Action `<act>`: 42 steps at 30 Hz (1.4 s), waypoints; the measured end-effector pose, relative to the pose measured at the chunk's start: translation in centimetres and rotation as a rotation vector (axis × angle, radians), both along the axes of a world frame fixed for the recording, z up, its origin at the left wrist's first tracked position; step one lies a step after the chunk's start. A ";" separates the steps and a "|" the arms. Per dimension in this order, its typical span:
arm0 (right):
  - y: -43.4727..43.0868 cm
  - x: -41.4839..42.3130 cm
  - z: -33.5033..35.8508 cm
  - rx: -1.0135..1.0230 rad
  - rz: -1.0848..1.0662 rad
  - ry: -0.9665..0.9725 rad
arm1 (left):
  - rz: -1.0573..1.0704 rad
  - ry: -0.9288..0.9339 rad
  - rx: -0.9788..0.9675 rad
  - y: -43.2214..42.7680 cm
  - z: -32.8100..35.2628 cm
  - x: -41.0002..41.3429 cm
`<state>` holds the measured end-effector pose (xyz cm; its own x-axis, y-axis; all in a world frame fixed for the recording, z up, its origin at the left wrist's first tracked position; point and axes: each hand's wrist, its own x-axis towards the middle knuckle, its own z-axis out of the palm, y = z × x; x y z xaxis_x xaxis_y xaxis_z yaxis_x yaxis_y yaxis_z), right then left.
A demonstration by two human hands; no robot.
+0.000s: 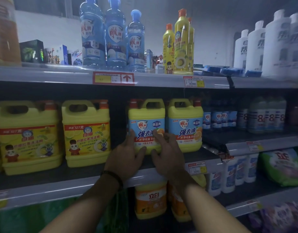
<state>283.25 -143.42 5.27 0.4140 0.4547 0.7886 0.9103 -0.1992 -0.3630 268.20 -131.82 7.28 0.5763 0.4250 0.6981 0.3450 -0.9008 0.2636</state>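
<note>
Store shelf [44, 180], middle tier: left hand [126, 158] and right hand [168, 155] both gripping yellow jug [146, 118], cap [134, 103] on, twin jug [185, 121] just beside.

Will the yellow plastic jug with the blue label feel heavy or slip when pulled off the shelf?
Probably heavy: the yellow plastic jug with the blue label is large, and the left hand and the right hand both grip it. Its glossy walls may slip. Its wide flat base should resist tipping.

Middle shelf [49, 190], two yellow-labelled jugs [86, 132] standing left, blue-labelled jug [146, 118] right of them, twin jug [185, 125] just beside it
</note>
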 end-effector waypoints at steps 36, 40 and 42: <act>-8.7 10.7 5.1 0.205 0.151 0.700 | -0.271 -0.164 0.137 -6.2 -0.4 8.0; -8.7 9.3 4.9 0.223 0.068 0.695 | -0.479 -0.230 -0.373 -9.0 0.8 11.1; -9.3 8.3 5.3 0.224 0.046 0.719 | -0.556 -0.211 -0.518 -10.1 1.4 11.8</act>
